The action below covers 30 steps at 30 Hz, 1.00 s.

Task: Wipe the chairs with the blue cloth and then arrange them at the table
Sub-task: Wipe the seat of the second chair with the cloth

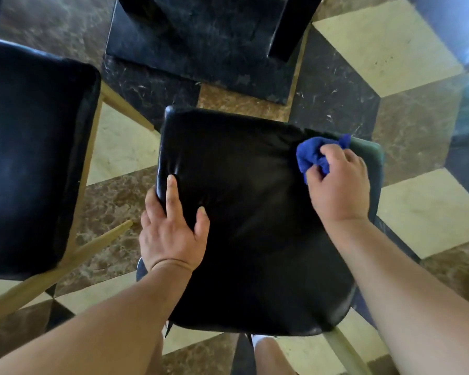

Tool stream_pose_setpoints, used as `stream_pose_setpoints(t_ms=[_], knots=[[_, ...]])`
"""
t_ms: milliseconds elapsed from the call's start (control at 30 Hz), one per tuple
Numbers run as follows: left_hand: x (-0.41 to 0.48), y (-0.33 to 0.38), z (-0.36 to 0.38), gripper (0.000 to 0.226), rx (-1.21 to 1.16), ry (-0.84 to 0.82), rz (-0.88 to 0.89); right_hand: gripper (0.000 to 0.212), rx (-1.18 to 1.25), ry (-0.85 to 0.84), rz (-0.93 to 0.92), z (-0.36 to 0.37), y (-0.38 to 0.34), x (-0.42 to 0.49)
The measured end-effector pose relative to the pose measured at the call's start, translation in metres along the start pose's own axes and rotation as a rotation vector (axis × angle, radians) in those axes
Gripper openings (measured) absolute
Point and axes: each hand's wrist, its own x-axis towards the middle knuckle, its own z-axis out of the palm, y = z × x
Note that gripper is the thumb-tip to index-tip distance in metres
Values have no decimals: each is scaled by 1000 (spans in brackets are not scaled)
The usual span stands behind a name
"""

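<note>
A chair with a shiny black padded seat (pixel 244 207) stands right below me. My left hand (pixel 171 228) grips the seat's left edge, thumb and one finger on top, the rest curled under. My right hand (pixel 339 182) is closed around the crumpled blue cloth (pixel 309 155) and presses it on the seat's far right corner. A second chair with a black seat (pixel 30 158) and pale wooden legs (pixel 92 247) stands to the left. The table's black marble base (pixel 201 50) is straight ahead, beyond the chair.
The floor is a pattern of cream, brown and black marble tiles (pixel 385 52). A narrow strip of floor separates the two chairs. My bare leg (pixel 268 355) shows under the seat's near edge, next to a pale chair leg (pixel 347 353).
</note>
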Motion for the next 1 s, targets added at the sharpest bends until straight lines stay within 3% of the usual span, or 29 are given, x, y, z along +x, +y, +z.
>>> stream_pose_setpoints(t_ms=[100, 167, 300, 367, 467, 533, 667, 800, 867, 1000], knots=[[0, -1, 1, 86, -4, 4, -3, 25, 48, 70, 274, 0, 15, -27], [-1, -1, 2, 86, -20, 6, -2, 21, 64, 68, 295, 9, -10, -52], [1, -2, 3, 87, -35, 13, -7, 21, 137, -278, -207, 28, -82, -150], [1, -2, 3, 86, -37, 12, 0, 24, 180, -385, -350, 30, -85, -176], [0, -3, 5, 85, -41, 32, 11, 19, 150, -485, -654, 20, -59, -149], [0, -4, 6, 85, -45, 45, 9, 10, 31, -458, -815, 11, -36, -108], [0, -4, 7, 84, -25, 51, 8, 12, -125, -235, -441, -4, 8, -16], [-1, -3, 8, 83, -31, 57, 16, 16, -45, -70, -125, 4, 2, -19], [-1, -3, 7, 83, -22, 55, 11, 13, 9, -113, -118, 10, -14, -59], [0, -2, 7, 84, 5, 45, 11, 14, 55, -423, -355, 11, -29, -160]])
